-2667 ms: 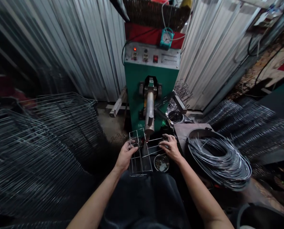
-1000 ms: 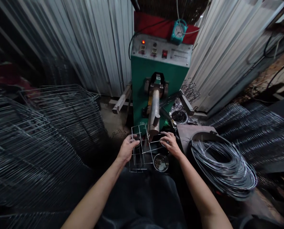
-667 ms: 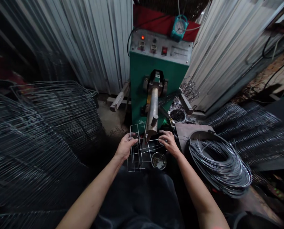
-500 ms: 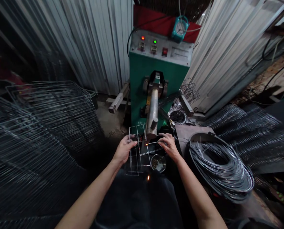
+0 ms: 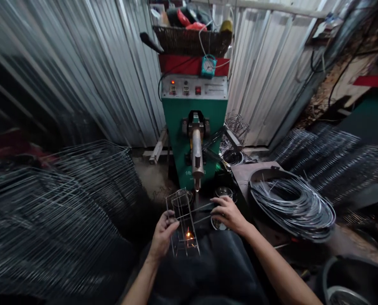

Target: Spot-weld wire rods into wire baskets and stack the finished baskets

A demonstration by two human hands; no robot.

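The left hand (image 5: 164,234) grips the near side of a wire frame (image 5: 183,221), fingers closed around its rods. The right hand (image 5: 229,214) curls narrowly over wires running from the frame, so the two hands steady it between them, probably to keep the joints aligned. The frame sits just below the electrode (image 5: 197,154) of a green spot welder (image 5: 193,123), directly ahead of the hands, and a spark (image 5: 189,235) glows within it. A metal bowl (image 5: 219,223) lies under the right hand, within easy reach. A wire coil (image 5: 292,205) lies beyond that hand, and stacked racks (image 5: 90,186) sit left of the left hand.
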